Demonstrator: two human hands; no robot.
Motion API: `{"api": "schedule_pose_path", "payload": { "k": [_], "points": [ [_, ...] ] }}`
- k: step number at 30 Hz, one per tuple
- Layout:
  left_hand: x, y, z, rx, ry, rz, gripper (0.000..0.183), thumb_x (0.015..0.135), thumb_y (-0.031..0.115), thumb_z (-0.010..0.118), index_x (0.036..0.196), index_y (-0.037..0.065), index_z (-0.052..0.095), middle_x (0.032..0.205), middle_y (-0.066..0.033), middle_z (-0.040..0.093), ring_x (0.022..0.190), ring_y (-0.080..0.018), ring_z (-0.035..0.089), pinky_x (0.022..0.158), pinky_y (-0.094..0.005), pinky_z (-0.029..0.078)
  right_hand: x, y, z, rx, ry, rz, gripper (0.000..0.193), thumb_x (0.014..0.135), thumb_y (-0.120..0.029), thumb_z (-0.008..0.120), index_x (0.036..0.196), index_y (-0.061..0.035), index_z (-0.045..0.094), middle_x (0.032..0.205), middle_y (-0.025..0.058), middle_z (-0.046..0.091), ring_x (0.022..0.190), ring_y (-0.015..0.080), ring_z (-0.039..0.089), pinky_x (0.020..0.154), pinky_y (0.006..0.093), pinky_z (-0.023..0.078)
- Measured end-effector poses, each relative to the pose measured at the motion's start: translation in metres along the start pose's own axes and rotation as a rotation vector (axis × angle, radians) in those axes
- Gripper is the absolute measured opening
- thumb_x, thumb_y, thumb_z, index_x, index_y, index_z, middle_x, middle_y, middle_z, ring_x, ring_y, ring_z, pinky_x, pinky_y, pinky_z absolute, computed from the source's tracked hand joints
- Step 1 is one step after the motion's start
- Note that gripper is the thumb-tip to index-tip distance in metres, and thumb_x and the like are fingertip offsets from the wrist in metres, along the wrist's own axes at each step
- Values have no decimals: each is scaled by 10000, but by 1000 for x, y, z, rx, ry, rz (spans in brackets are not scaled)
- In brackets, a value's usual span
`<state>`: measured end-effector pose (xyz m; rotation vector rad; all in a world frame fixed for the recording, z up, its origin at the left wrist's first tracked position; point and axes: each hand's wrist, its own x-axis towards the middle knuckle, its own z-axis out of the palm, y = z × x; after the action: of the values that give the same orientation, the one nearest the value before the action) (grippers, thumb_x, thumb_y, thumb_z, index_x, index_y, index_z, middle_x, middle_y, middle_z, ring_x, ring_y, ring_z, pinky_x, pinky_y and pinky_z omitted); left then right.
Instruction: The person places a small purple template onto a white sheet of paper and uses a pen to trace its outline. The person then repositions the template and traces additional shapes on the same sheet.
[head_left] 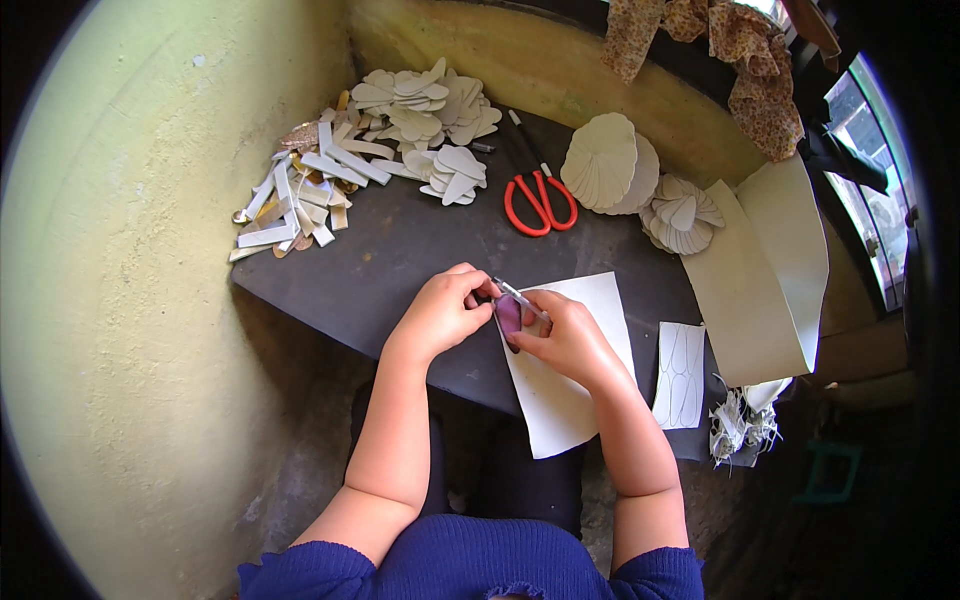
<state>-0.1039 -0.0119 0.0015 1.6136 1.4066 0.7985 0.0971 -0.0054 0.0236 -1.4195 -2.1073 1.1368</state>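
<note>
My right hand (566,338) holds a slim clear pen (512,293), which points up and left from its fingers. A small purple petal-shaped piece (508,317) is under the pen, against my right thumb. Closed in a pinch, my left hand (445,310) meets the pen's far end and the purple piece's edge; its fingertips partly hide what they grip. Beneath my right hand lies a white sheet (558,405), overhanging the table's front edge.
Red-handled scissors (541,205) lie at the back of the dark table (400,245). White cut shapes (405,105) and strip offcuts (295,195) are heaped left. Rightward are fanned petal stacks (605,165), a large cream sheet (745,290), a line-marked sheet (679,375) and shredded scraps (738,425).
</note>
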Motion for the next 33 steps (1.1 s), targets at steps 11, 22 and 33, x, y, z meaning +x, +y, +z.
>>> {"api": "schedule_pose_path", "payload": {
  "k": [11,22,33],
  "points": [
    [-14,10,17,198,100,66,255,747,88,711,983,13,650,1002,-100,598,942,-268,609,853,-345,497,2,4,2,-15,15,-32,447,703,-181,781,1090,-10,639,856,106,657,775,285,646,707,374,508],
    [-16,8,19,135,81,148,253,757,38,734,999,6,667,1003,-96,595,975,-270,595,877,-350,478,7,14,-27,524,-42,80,290,886,-98,524,1125,29,626,917,71,612,676,136,600,565,289,457],
    [-14,10,17,106,50,141,264,743,36,741,991,-5,660,960,-90,587,915,-247,597,843,-342,485,20,33,-19,1049,163,-229,455,1055,-336,369,1006,56,595,846,114,626,713,203,656,685,292,514]
  ]
}}
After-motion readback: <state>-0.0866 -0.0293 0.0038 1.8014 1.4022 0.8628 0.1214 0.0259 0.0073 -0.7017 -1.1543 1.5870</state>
